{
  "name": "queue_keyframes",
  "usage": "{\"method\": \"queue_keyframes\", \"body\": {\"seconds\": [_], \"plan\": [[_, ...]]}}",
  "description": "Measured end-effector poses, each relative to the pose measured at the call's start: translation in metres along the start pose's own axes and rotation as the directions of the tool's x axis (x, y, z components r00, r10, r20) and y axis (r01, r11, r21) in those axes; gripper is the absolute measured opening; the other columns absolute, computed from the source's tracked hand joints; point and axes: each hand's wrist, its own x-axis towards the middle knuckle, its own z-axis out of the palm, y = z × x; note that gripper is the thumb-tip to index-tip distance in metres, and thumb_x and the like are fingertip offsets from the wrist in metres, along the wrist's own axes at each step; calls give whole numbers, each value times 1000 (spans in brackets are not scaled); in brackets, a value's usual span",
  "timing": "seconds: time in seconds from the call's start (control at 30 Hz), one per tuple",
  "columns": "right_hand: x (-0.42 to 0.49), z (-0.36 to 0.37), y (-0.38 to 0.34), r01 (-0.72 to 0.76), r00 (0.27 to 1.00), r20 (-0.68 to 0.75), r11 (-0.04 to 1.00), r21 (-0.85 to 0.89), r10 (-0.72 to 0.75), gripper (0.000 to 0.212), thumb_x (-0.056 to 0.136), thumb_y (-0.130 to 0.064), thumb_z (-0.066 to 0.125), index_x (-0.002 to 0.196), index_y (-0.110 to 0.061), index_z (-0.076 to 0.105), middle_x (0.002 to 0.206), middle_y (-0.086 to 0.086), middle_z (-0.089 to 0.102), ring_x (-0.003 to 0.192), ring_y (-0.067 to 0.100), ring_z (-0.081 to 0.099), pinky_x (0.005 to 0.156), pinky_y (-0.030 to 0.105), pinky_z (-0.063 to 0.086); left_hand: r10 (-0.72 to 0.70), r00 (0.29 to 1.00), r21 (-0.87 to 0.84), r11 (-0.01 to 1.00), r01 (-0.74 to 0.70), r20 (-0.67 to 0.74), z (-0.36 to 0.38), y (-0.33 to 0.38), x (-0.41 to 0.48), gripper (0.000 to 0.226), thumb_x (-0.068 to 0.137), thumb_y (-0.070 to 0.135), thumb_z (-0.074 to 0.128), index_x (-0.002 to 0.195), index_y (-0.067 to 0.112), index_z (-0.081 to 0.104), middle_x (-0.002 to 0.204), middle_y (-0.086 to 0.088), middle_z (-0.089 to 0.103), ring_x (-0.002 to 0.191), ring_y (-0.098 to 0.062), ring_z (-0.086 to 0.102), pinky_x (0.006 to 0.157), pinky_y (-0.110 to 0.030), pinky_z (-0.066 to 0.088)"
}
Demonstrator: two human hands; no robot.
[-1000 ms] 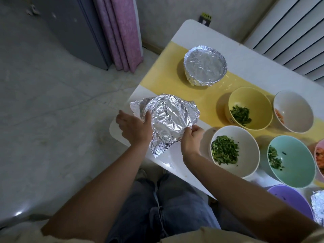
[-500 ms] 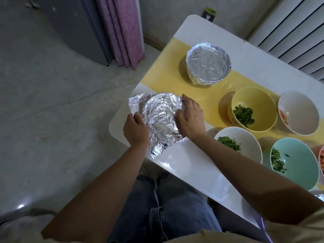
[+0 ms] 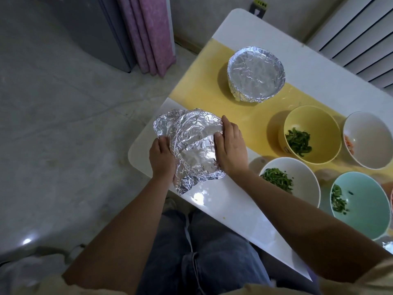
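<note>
The left hand [image 3: 161, 156] curls its fingers round the 8 o'clock edge of the crinkly foil [image 3: 191, 145] and holds it tight. The right hand [image 3: 230, 150] cups the 3 o'clock side, with its thumb on top and its fingers bent round the far edge. The foil sits between both hands on the near-left corner of the white table [image 3: 223, 201]. The foil hides what is under it, so it cannot be told what it covers. Both hands hide parts of the foil's edges, and the left fingertips are tucked out of sight. Half a second ago the right hand lay more on top of the foil; now it has slid out to the side. One second ago it pinched the near edge at 5 o'clock. The left hand has stayed at its edge. The foil is shiny, silver and full of wrinkles, puffed up like a dome, with a loose flap at 10 o'clock. At 1 o'clock stands a round foil-covered bowl [image 3: 256, 73] on a yellow strip [image 3: 202, 81]. At 3 o'clock a smooth yellow bowl [image 3: 319, 124] holds green bits, and at 4 o'clock a white bowl [image 3: 306, 179] holds chopped greens. A teal bowl [image 3: 365, 201] is cut off at the right edge.
</note>
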Motion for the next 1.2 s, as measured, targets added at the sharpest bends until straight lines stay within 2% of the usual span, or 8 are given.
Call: {"method": "queue_keyframes", "body": {"seconds": [0.2, 0.3, 0.43, 0.57, 0.67, 0.77, 1.0, 1.2], "plan": [[5, 2, 6, -147, 989, 12, 980, 137, 146, 41, 106, -30, 30, 134, -6, 46, 122, 13, 55, 108, 25, 51, 80, 22, 32, -115, 988, -87, 988, 125, 107, -1, 5, 0, 40, 106, 33, 33, 77, 15, 53, 66, -4, 46, 51, -13, 37, 49, -27, 34], [7, 3, 8, -201, 979, 25, 961, 190, 200, 34, 104, -34, 27, 105, -10, 50, 92, 10, 55, 84, 25, 50, 69, 30, 30, -167, 977, -89, 980, 179, 132, -2, 9, 0, 36, 106, 34, 33, 89, 11, 55, 65, -1, 45, 50, -13, 38, 36, -17, 34], [14, -7, 8, -225, 973, 85, 962, 155, 214, 34, 104, -34, 27, 96, -12, 52, 94, 10, 56, 89, 27, 51, 75, 33, 35, -108, 994, 58, 993, 107, 14, -4, 0, 9, 28, 103, 36, 38, 87, 17, 52, 73, -9, 58, 63, -33, 56, 57, -43, 49], [20, -19, 5, -43, 997, -54, 996, 78, 48, 47, 103, -33, 30, 138, -6, 47, 144, 13, 45, 132, 25, 41, 109, 34, 30, 335, 896, 387, 898, -209, -292, -4, 18, -2, 29, 95, 19, 46, 115, 0, 57, 115, -23, 58, 103, -38, 55, 87, -42, 40], [22, -15, 1, 124, 990, -65, 992, 31, -122, 46, 103, -26, 36, 142, -4, 43, 147, 13, 42, 134, 25, 39, 111, 33, 29, 627, 779, 497, 682, -536, -21, 9, 33, -16, 40, 97, 19, 42, 130, 1, 54, 136, -18, 53, 126, -30, 47, 101, -36, 34], [19, -3, 3, 153, 988, 19, 988, 3, -153, 45, 103, -21, 40, 143, 0, 40, 138, 17, 50, 124, 29, 47, 104, 38, 38, 540, 826, 529, 660, -534, 161, 20, 24, -18, 52, 101, 28, 28, 145, 3, 39, 145, -15, 47, 131, -29, 47, 106, -39, 36], [24, 0, 9, 3, 1000, 21, 994, 108, -5, 37, 105, -24, 33, 135, -9, 50, 118, 12, 62, 101, 25, 57, 80, 29, 40, 441, 897, 330, 842, -427, 35, 19, 9, -6, 46, 103, 28, 27, 128, 2, 56, 116, -13, 67, 103, -29, 65, 84, -39, 52], [27, 0, 8, -218, 975, 50, 910, 352, 214, 31, 105, -24, 36, 78, -17, 49, 58, -4, 38, 52, 7, 30, 53, 30, 26, 401, 915, 271, 886, -377, -35, 18, 10, -9, 33, 104, 19, 35, 105, 1, 63, 98, -10, 72, 87, -25, 66, 66, -20, 34]]}}
